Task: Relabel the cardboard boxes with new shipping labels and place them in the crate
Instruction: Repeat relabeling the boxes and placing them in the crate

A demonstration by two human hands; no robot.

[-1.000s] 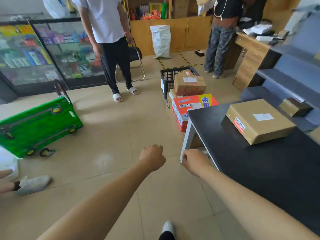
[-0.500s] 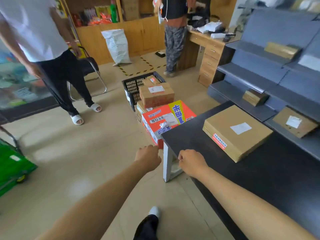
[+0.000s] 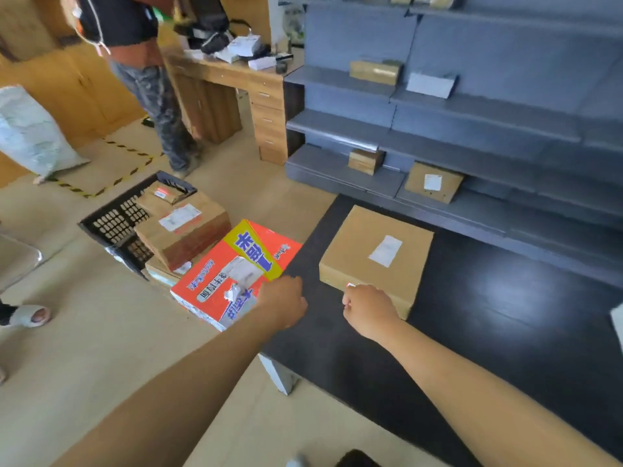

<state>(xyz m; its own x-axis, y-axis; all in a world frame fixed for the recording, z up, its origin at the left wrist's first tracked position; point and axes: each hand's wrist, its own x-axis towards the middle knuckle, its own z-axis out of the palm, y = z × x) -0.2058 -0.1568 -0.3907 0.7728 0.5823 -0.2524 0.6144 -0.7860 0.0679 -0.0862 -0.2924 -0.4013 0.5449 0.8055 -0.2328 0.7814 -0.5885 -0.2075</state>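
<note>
Both arms reached fwd over near edge of black table [image 3: 472,332]. Left hand [image 3: 283,303] curled into loose fist, knuckles up, nothing seen in it; hung over table's left corner, just beside orange printed carton [image 3: 236,271]. Right hand [image 3: 367,310] also curled, fingers folded under, at near front corner of brown cardboard box [image 3: 374,254] — touching or just short of it, couldn't tell; whether anything pinched inside, couldn't tell either.

Box lay flat on table, white label [image 3: 385,251] on top face, slightly off centre twd right.

On floor left of table: orange carton tilted, torn white label patch on its face. Behind it, stacked brown box w/ label [image 3: 182,230], resting on other boxes. Black plastic crate [image 3: 114,227] just behind/left of that stack, another small parcel [image 3: 161,193] inside it.

Grey shelving [image 3: 472,129] behind table w/ a few small boxes on diff levels, incl. one labelled parcel [image 3: 433,182] on lowest shelf. Wooden desk [image 3: 236,82] further back, cluttered top. Person in dark top & patterned trousers [image 3: 151,96] stood next to desk. White sack [image 3: 30,133] at far left on floor.
</note>
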